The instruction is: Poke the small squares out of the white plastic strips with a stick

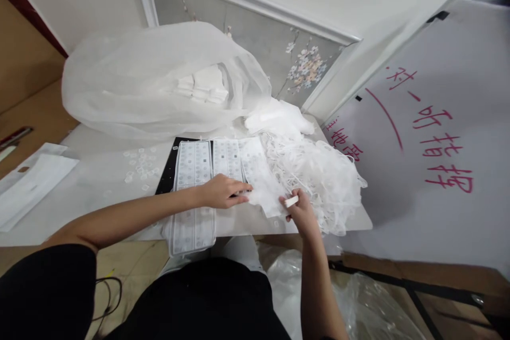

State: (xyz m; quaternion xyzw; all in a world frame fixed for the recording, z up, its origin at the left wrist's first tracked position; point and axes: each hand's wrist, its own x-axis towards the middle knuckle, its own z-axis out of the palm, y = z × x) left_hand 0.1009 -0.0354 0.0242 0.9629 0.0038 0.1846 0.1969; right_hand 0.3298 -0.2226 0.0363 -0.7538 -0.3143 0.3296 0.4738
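My left hand (226, 191) touches the left edge of a white sheet (266, 191), with its thumb and fingers close together at that edge. At the sheet's lower right corner is my right hand (299, 208), closed around a small white piece (291, 201). Beneath and beside the sheet lie printed strips with rows of small marks, one long stack (193, 164) at the left and another strip (227, 156) in the middle. They rest on a black board (166, 178). A tangled heap of white loops (326, 180) sits right of the sheet.
A large translucent bag (119, 79) holding white pieces stands at the back of the table (95, 170). Folded white material (279, 117) lies behind the heap. Small clear squares (142, 166) are scattered left of the board. White packets (35, 186) lie far left. A whiteboard (438, 117) stands right.
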